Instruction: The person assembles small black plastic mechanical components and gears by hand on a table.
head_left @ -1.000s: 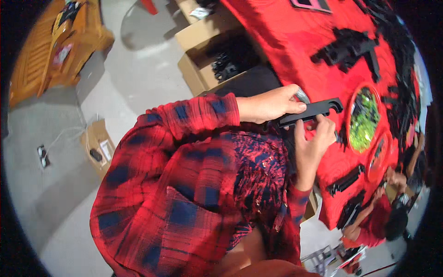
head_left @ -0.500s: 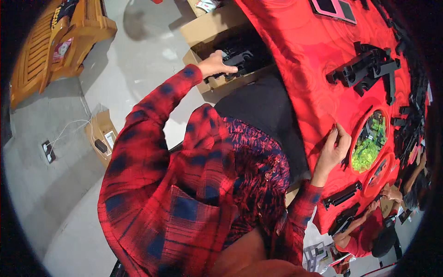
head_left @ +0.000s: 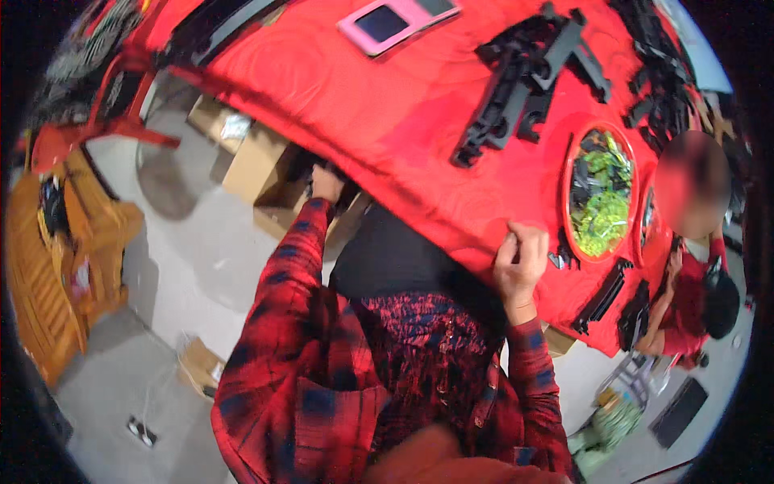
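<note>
My left hand reaches down into an open cardboard box below the table edge. Its fingers are hidden in the dark inside among black parts, so I cannot see whether it grips anything. My right hand rests at the near edge of the red tablecloth, its fingers curled closed. Whatever may be in them is hidden. Just right of this hand, small dark and pale pieces lie beside a red oval basket, which holds yellow-green and black small pieces.
Long black plastic parts lie piled farther back, with more black parts near the right corner. A pink-framed device lies at the far edge. Another person works at the right. A wooden bench and red chair stand left.
The whole view has turned with my head. My left hand, earlier over black parts at the box opening, is now deeper inside. My right hand's fingers have curled in more.
</note>
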{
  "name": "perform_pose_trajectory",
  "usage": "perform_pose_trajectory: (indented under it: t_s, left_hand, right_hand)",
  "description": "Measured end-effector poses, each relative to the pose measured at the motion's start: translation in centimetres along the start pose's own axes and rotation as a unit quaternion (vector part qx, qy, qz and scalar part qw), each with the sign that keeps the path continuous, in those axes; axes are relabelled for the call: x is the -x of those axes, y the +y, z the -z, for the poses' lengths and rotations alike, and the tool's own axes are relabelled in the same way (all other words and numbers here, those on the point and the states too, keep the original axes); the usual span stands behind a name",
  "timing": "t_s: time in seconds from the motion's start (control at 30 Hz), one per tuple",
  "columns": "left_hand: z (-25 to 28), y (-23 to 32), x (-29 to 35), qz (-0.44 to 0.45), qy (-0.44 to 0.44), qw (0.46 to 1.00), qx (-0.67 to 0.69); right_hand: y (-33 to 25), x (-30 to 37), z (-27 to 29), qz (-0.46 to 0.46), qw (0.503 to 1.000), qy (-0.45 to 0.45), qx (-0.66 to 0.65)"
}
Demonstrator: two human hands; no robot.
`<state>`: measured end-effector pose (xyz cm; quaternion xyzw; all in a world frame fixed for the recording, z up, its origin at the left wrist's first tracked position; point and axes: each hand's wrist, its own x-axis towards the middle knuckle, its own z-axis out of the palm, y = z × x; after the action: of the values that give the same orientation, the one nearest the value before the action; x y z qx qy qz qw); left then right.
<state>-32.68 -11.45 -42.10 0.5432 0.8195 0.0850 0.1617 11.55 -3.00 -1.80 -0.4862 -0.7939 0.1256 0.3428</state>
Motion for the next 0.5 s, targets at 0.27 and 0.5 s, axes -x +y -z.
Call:
perform_pose_trajectory:
  t_s: [0.27,0.5]
  left_hand:
    - [-1.0,9.2,-1.2,-0.005,0.066,0.995,0.075]
    - [-0.4,9.3,-1.4,-0.058,0.105,0.989,0.087]
  right_hand:
    - [0.4,1.0,1.6,-0.037,0.999,-0.031,0.016]
    - [0.7,1.8,1.8,-0.043,0.998,-0.039,0.011]
